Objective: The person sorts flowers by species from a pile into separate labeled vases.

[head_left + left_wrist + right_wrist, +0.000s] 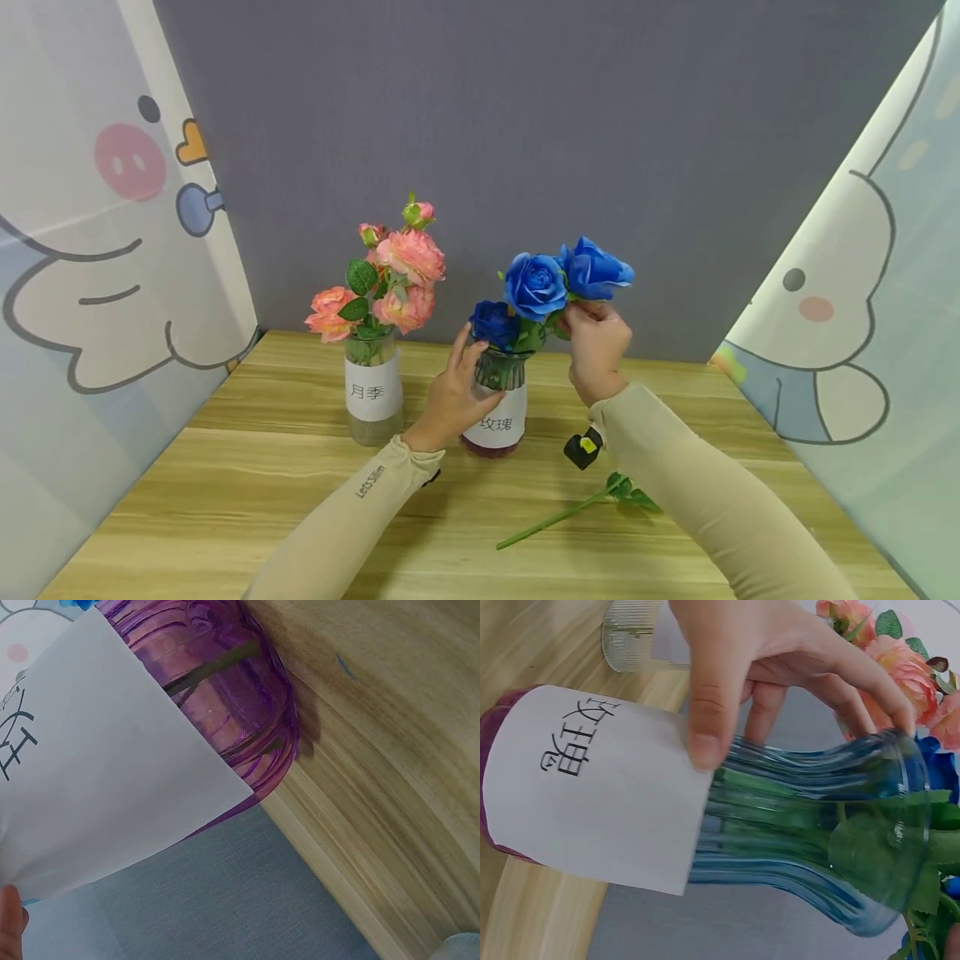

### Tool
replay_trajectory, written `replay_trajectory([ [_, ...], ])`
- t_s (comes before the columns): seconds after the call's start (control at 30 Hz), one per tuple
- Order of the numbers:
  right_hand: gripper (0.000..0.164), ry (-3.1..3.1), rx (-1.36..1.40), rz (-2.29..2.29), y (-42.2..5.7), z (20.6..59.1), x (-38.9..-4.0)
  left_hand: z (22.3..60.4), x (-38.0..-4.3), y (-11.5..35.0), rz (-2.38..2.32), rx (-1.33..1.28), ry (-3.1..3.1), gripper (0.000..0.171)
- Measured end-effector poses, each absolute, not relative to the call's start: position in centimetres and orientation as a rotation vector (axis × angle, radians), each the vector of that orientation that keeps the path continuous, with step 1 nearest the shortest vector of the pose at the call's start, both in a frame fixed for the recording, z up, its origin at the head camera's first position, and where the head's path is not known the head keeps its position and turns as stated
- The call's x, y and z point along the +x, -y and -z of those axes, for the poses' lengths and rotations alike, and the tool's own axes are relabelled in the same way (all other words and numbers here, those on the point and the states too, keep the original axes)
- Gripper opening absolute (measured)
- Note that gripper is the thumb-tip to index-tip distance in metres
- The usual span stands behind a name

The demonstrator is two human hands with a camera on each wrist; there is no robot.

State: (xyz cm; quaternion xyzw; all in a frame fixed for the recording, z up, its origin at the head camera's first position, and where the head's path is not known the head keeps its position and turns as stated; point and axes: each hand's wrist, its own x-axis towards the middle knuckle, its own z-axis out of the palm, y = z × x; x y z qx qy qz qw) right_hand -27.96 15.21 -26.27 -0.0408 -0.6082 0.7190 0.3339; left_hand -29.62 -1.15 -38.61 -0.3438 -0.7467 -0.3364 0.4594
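My left hand (453, 396) holds a ribbed glass vase (498, 375), blue at the flared neck and purple at the base. In the right wrist view, the thumb of the left hand (712, 697) presses the edge of its white paper label (607, 787), while the fingers reach round the neck and rim. A dark blue rose (492, 325) and a larger open blue rose (536, 286) rise above the mouth. Just right of the rim, my right hand (600, 346) pinches another blue rose (595, 268) close beneath its bloom. Green stems show through the purple base (225, 682) in the left wrist view.
A clear glass vase (375, 429) with a white label stands to the left, holding pink and coral flowers (408, 258). On the wooden table (247, 483), a loose green stem with leaves (558, 517) lies beneath the right forearm. A grey panel (480, 150) rises behind.
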Motion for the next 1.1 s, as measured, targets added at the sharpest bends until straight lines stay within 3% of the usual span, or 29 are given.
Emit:
replay_trajectory([
  [0.57, 0.01, 1.564, 0.004, -1.921, -14.0, 28.8, -28.2, 38.6, -29.5, 1.0, 0.822, -0.852, 1.835, 0.087],
  [0.93, 0.014, 1.667, 0.1, -1.983, -16.5, 28.7, -28.0, 38.6, -29.5, 1.1, 0.812, -0.829, 1.821, 0.088],
  [1.1, 0.025, 1.794, 0.037, -2.019, -17.8, 28.5, -27.4, 38.5, -29.6, 1.1, 0.839, -0.849, 1.82, 0.088],
])
